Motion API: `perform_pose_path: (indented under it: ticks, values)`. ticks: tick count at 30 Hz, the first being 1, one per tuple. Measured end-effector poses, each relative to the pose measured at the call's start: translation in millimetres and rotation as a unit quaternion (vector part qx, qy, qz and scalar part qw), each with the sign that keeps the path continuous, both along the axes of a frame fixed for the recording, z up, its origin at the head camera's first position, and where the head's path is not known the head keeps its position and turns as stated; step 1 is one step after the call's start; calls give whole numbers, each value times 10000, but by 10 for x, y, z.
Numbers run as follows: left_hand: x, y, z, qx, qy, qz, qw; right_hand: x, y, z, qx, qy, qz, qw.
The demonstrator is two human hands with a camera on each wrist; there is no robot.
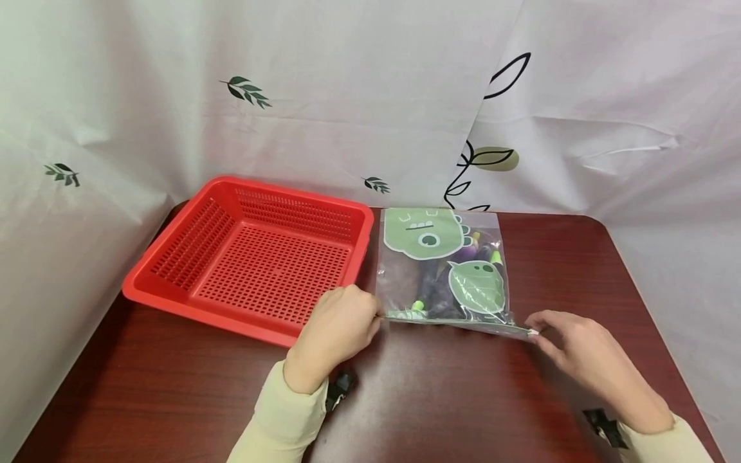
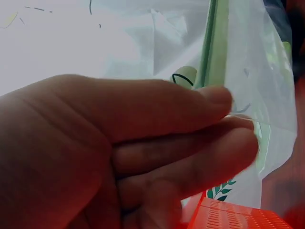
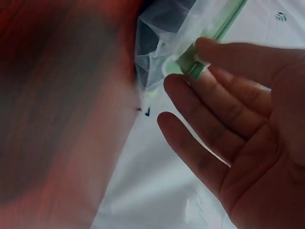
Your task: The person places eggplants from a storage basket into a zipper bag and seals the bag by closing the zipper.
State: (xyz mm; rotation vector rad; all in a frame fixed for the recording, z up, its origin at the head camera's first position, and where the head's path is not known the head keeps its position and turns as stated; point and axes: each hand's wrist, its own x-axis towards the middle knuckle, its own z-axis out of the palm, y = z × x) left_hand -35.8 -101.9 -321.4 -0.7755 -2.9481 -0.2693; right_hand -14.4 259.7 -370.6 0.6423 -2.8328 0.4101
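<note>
A clear zip bag (image 1: 399,276) with green cartoon prints lies on the table, its green zip strip (image 1: 451,321) along the near edge. Inside show several dark and purple things (image 1: 428,280) with lime-green or yellow ends, partly covered by the prints. My left hand (image 1: 338,328) pinches the strip's left end between thumb and fingers; the left wrist view shows the strip (image 2: 214,47) rising from the thumb tip. At the other end, my right hand (image 1: 590,350) pinches the strip's corner. In the right wrist view its thumb and forefinger hold the green end (image 3: 193,67), other fingers spread loosely.
A red plastic basket (image 1: 278,328) with perforated walls and floor stands left of the bag, close beside my left hand. Dark red wooden table (image 1: 451,405) lies beneath. White curtains (image 1: 347,83) with leaf prints hang at the back and sides.
</note>
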Motion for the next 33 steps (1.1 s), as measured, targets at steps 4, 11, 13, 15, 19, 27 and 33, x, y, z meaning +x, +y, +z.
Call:
perform_pose_path:
  ticks: [4, 11, 13, 15, 19, 27, 33]
  values:
    - [16, 43, -20, -28, -103, -159, 9998, -14, -28, -41, -44, -360, -30, 9993]
    - [40, 137, -111, -168, -87, -336, 9993, -48, -196, -69, -486, -320, -360, 9977]
    - [54, 162, -128, -256, -148, -306, 9991, -74, -268, -83, -630, -127, -306, 9975]
    - [68, 192, -143, -382, -195, -304, 9986, -101, -342, -100, -751, 0, -231, 9969]
    - [103, 271, -172, -528, -340, -244, 9977, -132, -479, -135, -802, -194, -53, 9966]
    - [182, 430, -323, -800, -691, 170, 9942, -131, -673, -246, -193, -792, 150, 9966]
    - [183, 471, -390, -759, -562, 283, 9951, -166, -748, -239, -194, -1059, -25, 9942]
